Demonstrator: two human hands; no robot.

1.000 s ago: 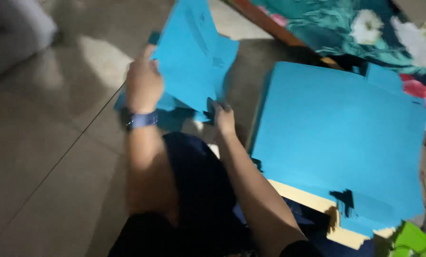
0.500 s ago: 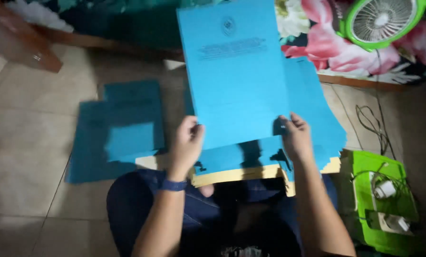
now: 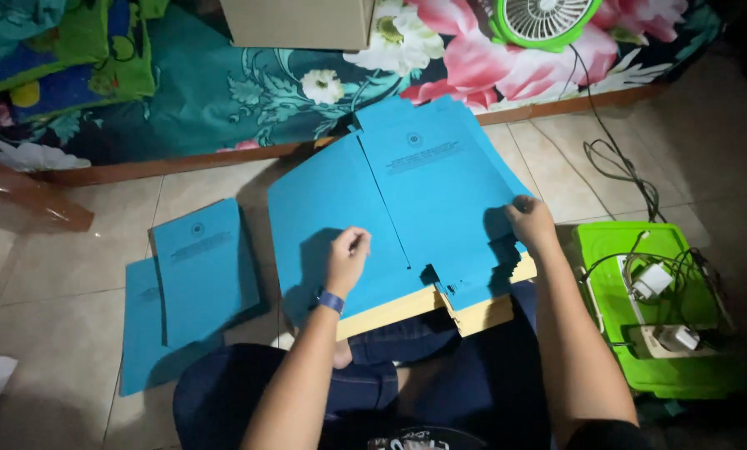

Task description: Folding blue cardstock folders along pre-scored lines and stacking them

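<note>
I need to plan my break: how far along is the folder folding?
Done: a few folded blue folders lie on the floor. In hand: an open folder under the left hand and right hand. Left: the flat stack beneath.

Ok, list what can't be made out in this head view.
- Print on the open blue folder: too small.
- Left hand fingertips: curled under, grip unclear.
- Fan and cardboard box: cut by top edge.
- Green tray contents: dark, tangled cables.
</note>
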